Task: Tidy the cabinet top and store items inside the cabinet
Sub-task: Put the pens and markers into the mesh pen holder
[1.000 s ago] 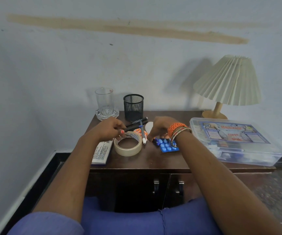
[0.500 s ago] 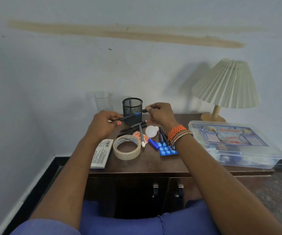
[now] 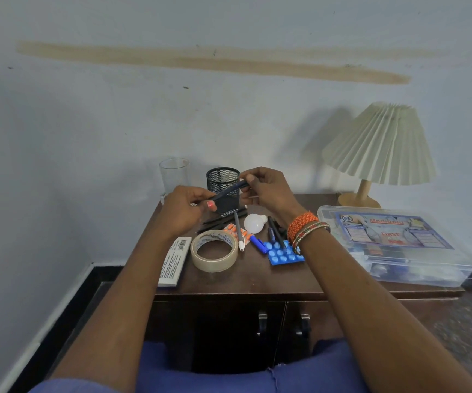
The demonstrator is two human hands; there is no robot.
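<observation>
Two hands hold one pen above the back-left part of the cabinet surface (image 3: 229,282). Largest first: the clear first-aid box (image 3: 393,245) overhangs the right edge; the lamp (image 3: 379,146) stands at the back-right corner; the tape roll (image 3: 214,251) lies near the front edge, with a white carton (image 3: 173,260) at the front-left corner. The mesh cup (image 3: 222,180) and the glass (image 3: 173,174) stand along the back edge.

Left hand (image 3: 185,211) closed on the pen's lower end; right hand (image 3: 266,188) pinches its upper end. The pen (image 3: 229,191) slants up to the right, its long axis crossing the front of the cup, just below the rim.

Judgement: the right hand is nearer the cup mouth; the pen must tip upright to drop in. Loose pens (image 3: 237,225), a bulb (image 3: 253,223) and pill strips (image 3: 284,255) remain mid-surface. Doors shut.
</observation>
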